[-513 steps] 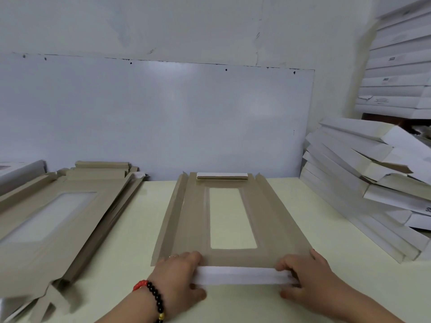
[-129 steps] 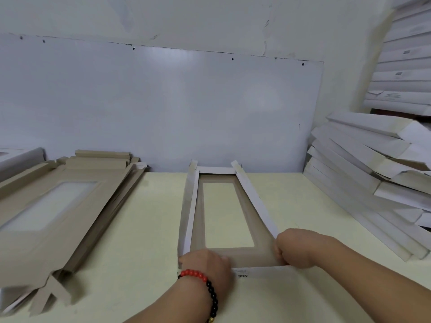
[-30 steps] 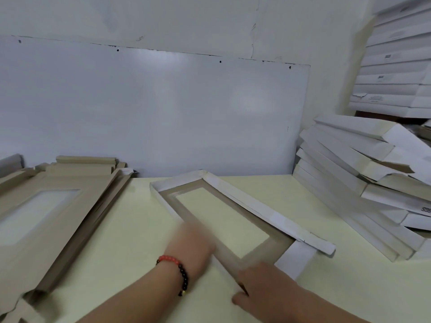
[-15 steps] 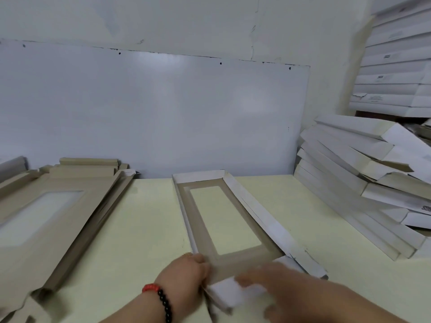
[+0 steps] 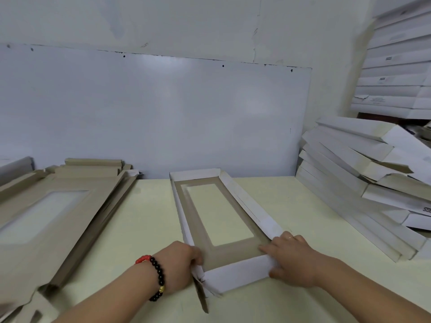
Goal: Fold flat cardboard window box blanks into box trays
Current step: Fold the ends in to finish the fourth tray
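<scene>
A long window box blank [image 5: 193,220], brown inside and white outside, lies lengthwise on the pale table [image 5: 144,220] in front of me. Its far end wall and both long side walls stand up. The near white end flap [image 5: 235,272] is raised. My left hand [image 5: 179,264], with a red and black bead bracelet, pinches the near left corner, where a loose tab sticks out. My right hand [image 5: 291,259] grips the near right corner, thumb inside on the brown floor.
A pile of flat brown window blanks [image 5: 53,206] covers the table's left side. Folded white trays [image 5: 363,190] lean in a stack at the right, with more stacked high behind them [image 5: 396,73]. A white board [image 5: 151,113] stands along the back wall.
The tray has swung from a diagonal to lengthwise in front of me. Both hands have moved onto its near corners and the near end flap has come up.
</scene>
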Available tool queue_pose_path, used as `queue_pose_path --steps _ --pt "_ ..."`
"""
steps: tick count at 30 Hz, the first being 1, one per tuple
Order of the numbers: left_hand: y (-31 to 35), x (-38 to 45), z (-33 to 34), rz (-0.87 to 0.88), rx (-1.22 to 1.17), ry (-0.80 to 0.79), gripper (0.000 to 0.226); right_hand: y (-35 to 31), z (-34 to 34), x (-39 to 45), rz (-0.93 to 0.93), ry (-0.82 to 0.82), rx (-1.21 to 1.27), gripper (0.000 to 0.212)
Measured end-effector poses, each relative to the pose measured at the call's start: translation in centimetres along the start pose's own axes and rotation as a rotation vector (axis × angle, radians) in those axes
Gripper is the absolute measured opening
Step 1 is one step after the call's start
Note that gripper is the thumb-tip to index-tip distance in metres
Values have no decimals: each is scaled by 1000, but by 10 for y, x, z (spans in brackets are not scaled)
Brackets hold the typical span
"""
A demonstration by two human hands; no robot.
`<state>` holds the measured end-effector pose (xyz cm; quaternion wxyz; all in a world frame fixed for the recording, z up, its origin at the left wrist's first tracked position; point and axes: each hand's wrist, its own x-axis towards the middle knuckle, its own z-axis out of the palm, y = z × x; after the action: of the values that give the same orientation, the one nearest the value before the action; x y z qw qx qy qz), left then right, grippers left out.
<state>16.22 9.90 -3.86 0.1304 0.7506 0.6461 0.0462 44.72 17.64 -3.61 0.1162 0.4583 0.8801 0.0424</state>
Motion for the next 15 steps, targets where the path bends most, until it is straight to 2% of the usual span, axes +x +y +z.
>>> queue_pose_path --steps 3,6,9,13,15 --pt "4 5 -4 -79 -65 -13 40 -1 -4 8 16 -34 64 48" --pt "8 14 -9 -162 -154 -18 36 -5 -11 11 -1 34 60 29" --pt "14 21 -13 -204 -146 -42 36 -10 -16 7 -37 63 94 21" --pt "18 26 -16 -245 -127 -54 21 -7 -23 -14 -113 16 312 9" --pt "19 28 -17 -263 -119 -52 18 -9 -26 -31 -127 47 289 24"
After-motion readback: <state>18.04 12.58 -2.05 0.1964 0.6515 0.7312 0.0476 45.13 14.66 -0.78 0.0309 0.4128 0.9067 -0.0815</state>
